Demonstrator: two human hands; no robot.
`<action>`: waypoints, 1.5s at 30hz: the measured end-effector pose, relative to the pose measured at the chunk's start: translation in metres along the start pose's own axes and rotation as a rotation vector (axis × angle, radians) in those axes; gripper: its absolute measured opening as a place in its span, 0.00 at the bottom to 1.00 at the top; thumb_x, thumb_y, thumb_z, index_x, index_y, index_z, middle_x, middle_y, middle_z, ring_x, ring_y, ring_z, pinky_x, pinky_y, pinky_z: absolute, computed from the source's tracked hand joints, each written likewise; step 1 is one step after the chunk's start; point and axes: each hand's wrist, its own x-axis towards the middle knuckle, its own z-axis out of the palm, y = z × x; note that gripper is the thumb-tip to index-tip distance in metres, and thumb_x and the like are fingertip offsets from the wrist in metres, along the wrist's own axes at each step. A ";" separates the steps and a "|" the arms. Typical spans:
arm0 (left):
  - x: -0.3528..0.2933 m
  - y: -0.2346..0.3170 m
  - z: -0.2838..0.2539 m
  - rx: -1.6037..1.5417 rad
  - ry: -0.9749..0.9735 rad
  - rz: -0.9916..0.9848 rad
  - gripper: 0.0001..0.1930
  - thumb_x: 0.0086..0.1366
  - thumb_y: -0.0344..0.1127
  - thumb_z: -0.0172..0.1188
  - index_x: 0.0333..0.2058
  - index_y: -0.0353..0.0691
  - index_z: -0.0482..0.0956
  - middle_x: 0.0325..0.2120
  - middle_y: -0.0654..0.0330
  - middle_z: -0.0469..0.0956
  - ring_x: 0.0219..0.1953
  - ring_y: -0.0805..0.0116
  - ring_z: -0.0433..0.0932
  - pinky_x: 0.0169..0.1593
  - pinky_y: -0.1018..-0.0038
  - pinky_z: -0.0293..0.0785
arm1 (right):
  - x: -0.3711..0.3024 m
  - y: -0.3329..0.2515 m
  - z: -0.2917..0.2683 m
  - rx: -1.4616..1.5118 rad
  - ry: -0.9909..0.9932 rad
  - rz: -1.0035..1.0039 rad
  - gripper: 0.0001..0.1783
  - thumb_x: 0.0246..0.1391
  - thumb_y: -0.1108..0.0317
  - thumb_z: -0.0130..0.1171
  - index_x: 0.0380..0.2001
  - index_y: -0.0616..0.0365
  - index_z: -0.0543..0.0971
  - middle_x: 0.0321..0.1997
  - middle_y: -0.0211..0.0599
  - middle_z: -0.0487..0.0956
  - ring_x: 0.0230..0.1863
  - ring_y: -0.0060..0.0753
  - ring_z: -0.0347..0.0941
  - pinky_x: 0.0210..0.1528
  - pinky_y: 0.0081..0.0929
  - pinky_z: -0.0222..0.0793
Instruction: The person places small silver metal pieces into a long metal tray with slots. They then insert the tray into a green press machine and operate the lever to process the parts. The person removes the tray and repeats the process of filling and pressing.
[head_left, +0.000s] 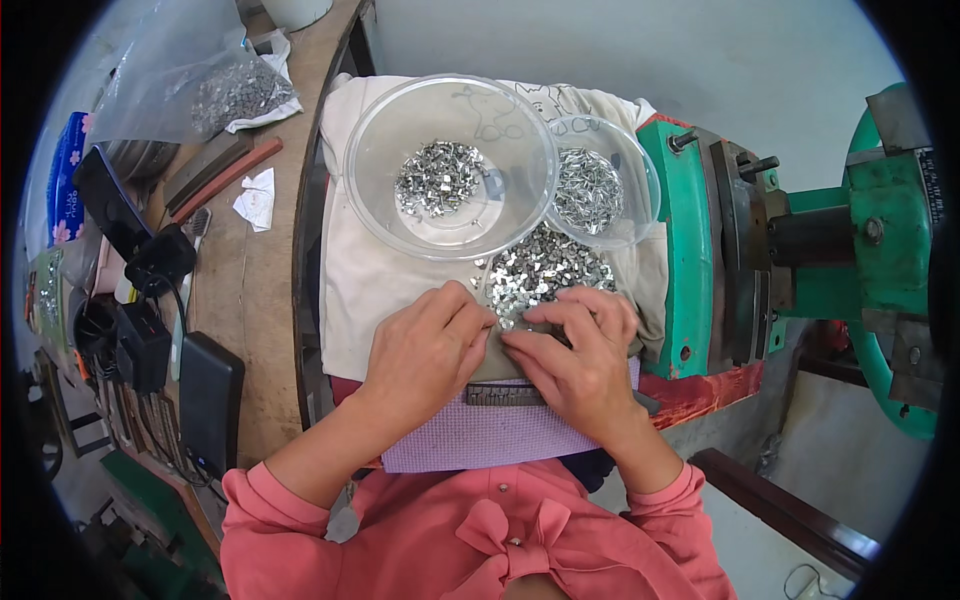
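My left hand (425, 342) is closed, thumb and forefinger pressed together at the near left edge of a pile of small metal pieces (550, 268). Whatever lies in that pinch is hidden. My right hand (585, 350) reaches over the near side of the pile, its fingers curled. A gap shows between its thumb and forefinger tips, next to a few loose shiny pieces. Just below the hands lies a dark, narrow slotted metal bar (502, 394), partly covered by my right wrist. It rests on a purple textured cloth (450, 440).
Beyond the pile stand a large clear bowl (365, 190) with small metal parts and a smaller clear tub (645, 190) with thin pins. A green machine (690, 270) is close on the right. The wooden table (265, 330) at left carries a black power bank (210, 400) and a plastic bag (170, 90).
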 end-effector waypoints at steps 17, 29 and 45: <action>-0.003 0.000 0.000 -0.066 0.012 -0.052 0.06 0.56 0.27 0.68 0.32 0.40 0.80 0.29 0.59 0.75 0.30 0.57 0.78 0.33 0.63 0.74 | -0.045 -0.009 -0.018 0.106 -0.081 0.101 0.11 0.38 0.65 0.76 0.29 0.44 0.85 0.42 0.21 0.80 0.54 0.38 0.69 0.57 0.43 0.57; -0.002 -0.001 0.000 -0.048 0.011 -0.008 0.07 0.55 0.27 0.69 0.31 0.39 0.79 0.29 0.59 0.73 0.31 0.57 0.77 0.33 0.63 0.74 | -0.013 0.004 -0.009 -0.008 0.030 0.079 0.10 0.41 0.68 0.74 0.30 0.46 0.86 0.42 0.22 0.79 0.52 0.40 0.71 0.57 0.41 0.56; -0.003 -0.004 -0.001 -0.105 -0.016 -0.051 0.07 0.53 0.27 0.69 0.30 0.41 0.79 0.30 0.60 0.74 0.33 0.56 0.78 0.34 0.62 0.74 | -0.021 -0.012 -0.029 0.110 -0.121 0.041 0.12 0.35 0.66 0.77 0.28 0.45 0.86 0.42 0.23 0.80 0.51 0.39 0.72 0.57 0.41 0.57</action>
